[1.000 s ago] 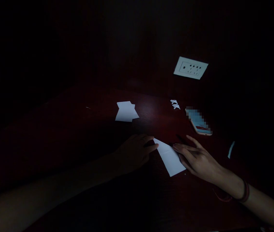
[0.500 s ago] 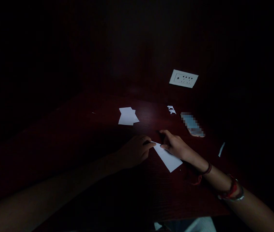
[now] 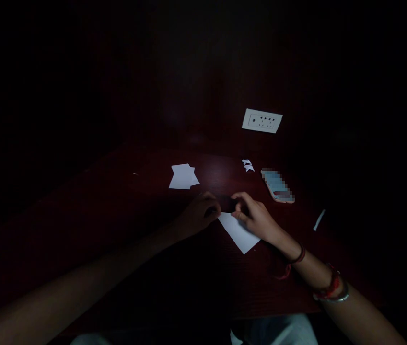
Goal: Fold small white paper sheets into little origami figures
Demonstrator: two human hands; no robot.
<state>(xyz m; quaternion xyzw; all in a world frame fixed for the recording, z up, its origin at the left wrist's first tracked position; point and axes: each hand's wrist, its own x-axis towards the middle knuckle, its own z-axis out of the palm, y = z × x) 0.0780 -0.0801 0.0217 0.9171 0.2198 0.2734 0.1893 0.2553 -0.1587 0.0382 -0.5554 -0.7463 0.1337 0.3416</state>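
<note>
A white piece of paper (image 3: 242, 236) lies slantwise on the dark red table, its narrow corner pointing away to the left. My left hand (image 3: 201, 213) is closed in a pinch at that far left corner, thumb and forefinger tips meeting there; deep shadow covers much of this hand. On the paper's upper right edge rests my right hand (image 3: 257, 218), its thumb pressed on the sheet. The right forefinger curves out beyond the edge, and the other fingers are hidden behind the hand. Red cords and a bracelet circle the right wrist and forearm.
Loose white paper pieces (image 3: 181, 177) overlap further back on the left. Small folded paper bits (image 3: 248, 165) lie near the back, beside a phone (image 3: 277, 185). A thin paper strip (image 3: 319, 220) is at the right. A socket plate (image 3: 262, 120) is on the wall. Surroundings are very dark.
The left forefinger, stretched over the paper's corner before, is now bent into a pinch there. More of the paper's upper edge shows between the hands. The whole view has shifted slightly.
</note>
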